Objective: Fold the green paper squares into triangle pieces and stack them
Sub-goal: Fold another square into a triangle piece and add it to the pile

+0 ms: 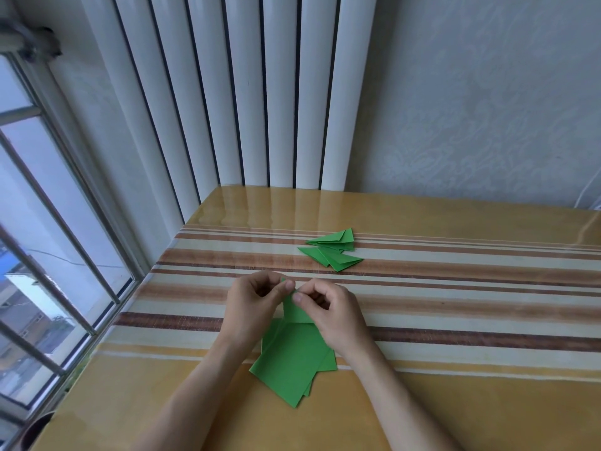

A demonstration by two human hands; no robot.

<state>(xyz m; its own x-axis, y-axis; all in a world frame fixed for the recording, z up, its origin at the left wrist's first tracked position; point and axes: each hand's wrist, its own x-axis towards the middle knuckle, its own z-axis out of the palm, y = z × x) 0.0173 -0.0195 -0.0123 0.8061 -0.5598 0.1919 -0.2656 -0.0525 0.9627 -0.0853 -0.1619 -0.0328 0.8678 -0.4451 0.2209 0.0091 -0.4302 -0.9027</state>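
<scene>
A small green paper piece [294, 310] is held upright between both hands, just above the table. My left hand [252, 302] pinches its top left corner between thumb and fingers. My right hand [335, 312] pinches its top edge from the right side. Under my wrists lies a loose pile of flat green paper squares [292, 359]. Farther back on the table sits a small heap of folded green triangle pieces [335, 250], fanned out and overlapping.
The table [455, 304] has a glossy striped cover in yellow, cream and brown. A white radiator [247, 92] stands against the wall behind it. A barred window [48, 222] runs along the left side. A white cable [585, 193] hangs at the far right.
</scene>
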